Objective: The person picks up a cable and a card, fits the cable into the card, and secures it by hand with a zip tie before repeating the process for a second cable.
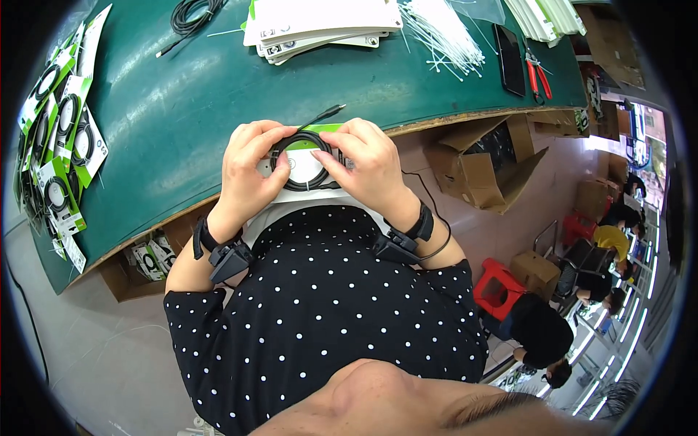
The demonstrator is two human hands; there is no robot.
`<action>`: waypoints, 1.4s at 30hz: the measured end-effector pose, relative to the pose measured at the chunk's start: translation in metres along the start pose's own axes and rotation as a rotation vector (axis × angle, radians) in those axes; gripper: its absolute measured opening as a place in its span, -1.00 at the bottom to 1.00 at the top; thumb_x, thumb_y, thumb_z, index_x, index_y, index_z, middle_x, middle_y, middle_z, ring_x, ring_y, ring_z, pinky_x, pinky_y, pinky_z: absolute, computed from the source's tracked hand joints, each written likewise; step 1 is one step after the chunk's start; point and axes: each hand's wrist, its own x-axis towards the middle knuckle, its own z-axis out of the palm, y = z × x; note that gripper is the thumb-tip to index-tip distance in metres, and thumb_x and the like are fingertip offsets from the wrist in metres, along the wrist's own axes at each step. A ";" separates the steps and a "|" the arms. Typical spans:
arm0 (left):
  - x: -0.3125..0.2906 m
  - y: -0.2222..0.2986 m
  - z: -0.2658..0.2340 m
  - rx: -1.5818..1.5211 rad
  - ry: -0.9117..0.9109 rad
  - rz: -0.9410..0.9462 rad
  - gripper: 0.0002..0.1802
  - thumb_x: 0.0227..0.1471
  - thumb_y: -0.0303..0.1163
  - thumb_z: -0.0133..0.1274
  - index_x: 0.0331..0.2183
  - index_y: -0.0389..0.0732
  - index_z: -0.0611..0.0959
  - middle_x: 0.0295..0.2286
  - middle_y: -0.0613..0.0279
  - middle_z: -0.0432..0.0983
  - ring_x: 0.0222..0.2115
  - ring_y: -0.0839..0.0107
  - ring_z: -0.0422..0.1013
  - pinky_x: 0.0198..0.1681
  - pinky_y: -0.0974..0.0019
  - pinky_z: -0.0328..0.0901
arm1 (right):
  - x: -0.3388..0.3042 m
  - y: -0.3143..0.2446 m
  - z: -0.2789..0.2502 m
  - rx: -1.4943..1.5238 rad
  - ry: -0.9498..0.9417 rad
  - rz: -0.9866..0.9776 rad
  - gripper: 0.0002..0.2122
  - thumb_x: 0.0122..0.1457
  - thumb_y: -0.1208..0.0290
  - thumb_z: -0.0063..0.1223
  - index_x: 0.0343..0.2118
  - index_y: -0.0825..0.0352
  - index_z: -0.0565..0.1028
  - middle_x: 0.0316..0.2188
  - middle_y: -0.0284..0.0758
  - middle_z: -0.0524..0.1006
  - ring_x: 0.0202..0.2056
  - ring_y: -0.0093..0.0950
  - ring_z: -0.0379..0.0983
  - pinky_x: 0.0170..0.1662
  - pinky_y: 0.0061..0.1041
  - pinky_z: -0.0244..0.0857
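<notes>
A black cable wound into a ring [302, 136] lies against a white-and-green card [302, 163] near the table's front edge, in front of my body. Its left side is pinched between the thumb and fingers of my left hand [251, 161]. On the opposite side, the thumb and fingers of my right hand [369, 161] grip the coil. A white cable tie [307, 186] shows at the bottom of the ring. One plug end [331, 112] sticks out above the coil, pointing away to the right. My fingers hide parts of the ring and card.
Carded cables [67, 116] are heaped at the left. Farther back are a loose cable [193, 16], stacked cards [323, 20], white cable ties [445, 36], a phone [510, 62] and red pliers [536, 76]. Right of the table stand an open carton [462, 174], a red stool [498, 287] and people.
</notes>
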 end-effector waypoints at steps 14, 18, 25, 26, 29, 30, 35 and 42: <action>-0.002 -0.014 0.006 -0.016 0.048 0.144 -0.71 -0.20 -0.60 0.25 -0.30 -0.21 0.70 -0.38 0.19 0.57 -0.35 0.25 0.44 -0.28 0.28 0.33 | 0.005 -0.015 0.011 0.013 -0.014 0.062 -0.86 -0.09 0.51 0.30 -0.42 0.34 0.58 -0.48 -0.35 0.47 -0.45 -0.41 0.44 -0.41 -0.46 0.33; -0.003 -0.014 0.006 -0.017 0.049 0.168 -0.72 -0.19 -0.60 0.24 -0.30 -0.21 0.70 -0.38 0.20 0.57 -0.35 0.25 0.45 -0.28 0.28 0.33 | 0.002 -0.009 0.014 -0.014 -0.011 0.003 -0.83 -0.10 0.52 0.31 -0.40 0.33 0.58 -0.46 -0.36 0.48 -0.44 -0.41 0.44 -0.38 -0.47 0.34; -0.002 -0.011 0.005 -0.011 0.033 0.144 -0.74 -0.18 -0.59 0.24 -0.32 -0.21 0.69 -0.38 0.20 0.57 -0.36 0.25 0.44 -0.29 0.28 0.33 | -0.002 -0.008 0.010 0.071 0.065 0.065 -0.80 -0.12 0.51 0.33 -0.37 0.32 0.59 -0.41 -0.37 0.50 -0.39 -0.40 0.43 -0.34 -0.46 0.34; -0.001 -0.010 0.005 -0.006 0.031 0.140 -0.75 -0.18 -0.59 0.24 -0.32 -0.21 0.69 -0.38 0.20 0.57 -0.36 0.24 0.44 -0.29 0.28 0.32 | -0.002 -0.011 0.009 0.055 0.124 0.112 -0.80 -0.12 0.50 0.33 -0.37 0.32 0.59 -0.41 -0.36 0.50 -0.38 -0.40 0.43 -0.34 -0.46 0.34; 0.000 -0.008 0.003 0.005 0.014 0.127 -0.76 -0.18 -0.59 0.24 -0.33 -0.22 0.68 -0.36 0.21 0.57 -0.35 0.24 0.44 -0.29 0.28 0.32 | 0.001 -0.013 0.007 0.027 0.150 0.123 -0.80 -0.11 0.49 0.32 -0.38 0.32 0.59 -0.40 -0.36 0.51 -0.36 -0.39 0.42 -0.33 -0.45 0.34; 0.000 -0.008 0.002 0.011 -0.001 0.117 -0.76 -0.18 -0.59 0.24 -0.34 -0.22 0.68 -0.34 0.21 0.57 -0.35 0.24 0.43 -0.29 0.28 0.32 | 0.003 -0.013 0.007 0.016 0.116 0.086 -0.81 -0.11 0.48 0.32 -0.38 0.32 0.59 -0.40 -0.36 0.51 -0.35 -0.38 0.42 -0.33 -0.45 0.34; 0.007 -0.006 -0.002 0.076 -0.056 0.182 -0.77 -0.18 -0.57 0.22 -0.35 -0.21 0.66 -0.30 0.22 0.54 -0.32 0.23 0.41 -0.26 0.25 0.32 | -0.003 -0.010 0.006 -0.024 0.023 0.061 -0.82 -0.11 0.46 0.30 -0.39 0.31 0.59 -0.41 -0.36 0.50 -0.36 -0.38 0.41 -0.33 -0.44 0.33; 0.022 -0.001 -0.012 0.170 -0.158 0.280 -0.76 -0.18 -0.52 0.22 -0.33 -0.20 0.64 -0.31 0.18 0.50 -0.25 0.18 0.39 -0.17 0.21 0.31 | -0.003 -0.011 0.006 -0.041 0.027 0.060 -0.83 -0.11 0.47 0.28 -0.40 0.29 0.59 -0.42 -0.37 0.49 -0.38 -0.39 0.40 -0.34 -0.44 0.31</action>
